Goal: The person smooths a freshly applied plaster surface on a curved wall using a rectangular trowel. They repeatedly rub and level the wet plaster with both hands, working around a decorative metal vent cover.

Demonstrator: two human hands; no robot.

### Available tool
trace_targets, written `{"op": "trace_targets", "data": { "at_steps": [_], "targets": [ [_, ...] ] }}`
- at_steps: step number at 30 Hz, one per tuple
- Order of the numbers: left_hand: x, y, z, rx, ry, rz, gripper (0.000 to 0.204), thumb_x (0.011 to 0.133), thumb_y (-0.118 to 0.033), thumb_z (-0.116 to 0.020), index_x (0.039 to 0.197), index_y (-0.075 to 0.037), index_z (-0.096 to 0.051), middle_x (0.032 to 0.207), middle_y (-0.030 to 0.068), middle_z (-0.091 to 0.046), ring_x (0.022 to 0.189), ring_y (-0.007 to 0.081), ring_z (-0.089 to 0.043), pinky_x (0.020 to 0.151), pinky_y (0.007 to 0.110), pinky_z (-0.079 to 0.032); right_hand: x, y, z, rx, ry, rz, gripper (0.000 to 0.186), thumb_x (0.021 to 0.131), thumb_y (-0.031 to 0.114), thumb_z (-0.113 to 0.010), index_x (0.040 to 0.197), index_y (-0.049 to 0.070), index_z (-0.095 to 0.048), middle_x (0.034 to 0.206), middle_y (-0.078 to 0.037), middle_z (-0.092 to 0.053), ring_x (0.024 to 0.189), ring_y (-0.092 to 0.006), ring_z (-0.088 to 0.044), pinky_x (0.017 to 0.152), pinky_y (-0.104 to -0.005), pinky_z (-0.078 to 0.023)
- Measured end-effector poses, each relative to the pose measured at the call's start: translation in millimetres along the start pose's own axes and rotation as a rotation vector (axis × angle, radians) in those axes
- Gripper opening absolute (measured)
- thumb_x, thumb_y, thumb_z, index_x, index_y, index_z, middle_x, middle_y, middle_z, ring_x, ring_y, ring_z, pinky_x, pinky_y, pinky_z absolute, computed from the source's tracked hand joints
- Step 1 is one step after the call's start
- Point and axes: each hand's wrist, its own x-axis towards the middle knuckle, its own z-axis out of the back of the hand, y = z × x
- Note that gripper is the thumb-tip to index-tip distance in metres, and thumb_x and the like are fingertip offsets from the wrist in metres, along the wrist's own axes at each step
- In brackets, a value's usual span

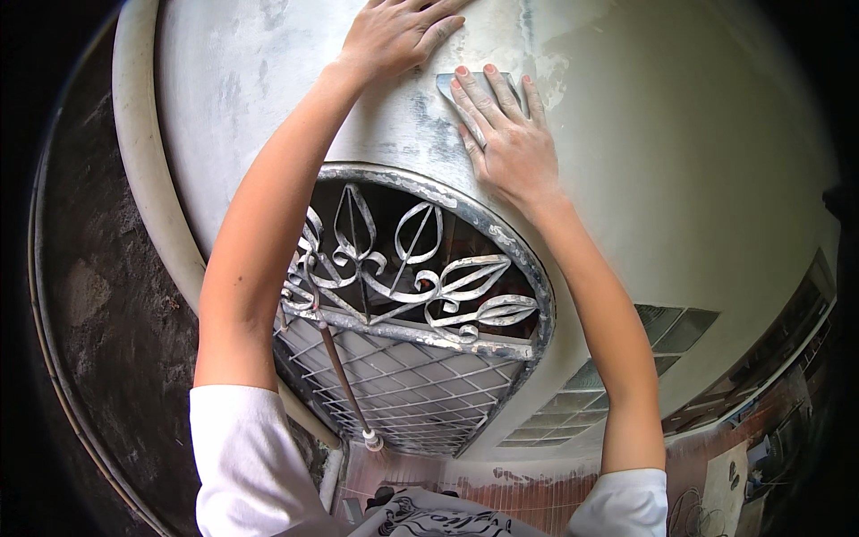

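I've got the grey pad lying against the wall, right under the right hand, so that's the nearer of the 2; its fingers are slightly spread over the pad, not pinching. Left hand sits up and left, clear of it, fingers spread, some cut off. Can't tell the pad's long axis, too much is covered.

The fisheye camera on the person's head looks forward and down from above the white shirt, close to the wall that the left hand and right hand reach; the reddish floor lies farther below.
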Motion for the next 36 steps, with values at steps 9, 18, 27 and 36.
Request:
{"op": "trace_targets", "data": {
  "at_steps": [9,18,27,36],
  "targets": [
    [2,1,-5,0.051,-0.049,0.148,0.054,0.105,-0.039,-0.039,0.156,-0.02,-0.036,0.165,0.0061,-0.025,0.153,0.033,-0.018,0.124,0.048,-0.012,5,-13,-9,-0.015,-0.154,-0.232,0.054,0.1,0.037,-0.049,0.153,0.029,-0.04,0.161,0.009,-0.034,0.149,-0.0193,-0.031,0.122,-0.0544,-0.017],
    [9,-4,-5,-0.025,-0.259,0.46,0.058,0.104,-0.038,-0.042,0.153,-0.007,-0.037,0.16,0.0157,-0.033,0.149,0.0375,-0.025,0.122,0.048,-0.017,-19,37,-12,0.077,0.097,-0.175,0.059,0.101,0.043,-0.045,0.157,0.028,-0.032,0.165,0.007,-0.024,0.153,-0.02,-0.019,0.124,-0.0553,-0.01],
    [-14,29,-1,-0.064,-0.168,0.438,0.058,0.105,-0.038,-0.04,0.154,-0.007,-0.036,0.161,0.0156,-0.032,0.15,0.037,-0.023,0.123,0.047,-0.015,42,23,-16,0.116,-0.176,-0.353,0.062,0.104,0.046,-0.038,0.16,0.022,-0.023,0.167,0.003,-0.019,0.154,-0.0243,-0.014,0.124,-0.0548,-0.005],
    [-123,140,6,0.187,-0.288,0.249,0.05,0.106,-0.047,-0.029,0.155,-0.04,-0.032,0.164,-0.0083,-0.026,0.153,0.0228,-0.018,0.126,0.043,-0.013,4,62,-19,0.043,0.041,-0.386,0.07,0.102,0.052,-0.038,0.161,0.022,-0.018,0.168,0.001,-0.012,0.155,-0.0255,-0.007,0.124,-0.0565,-0.002]
  ]
}}
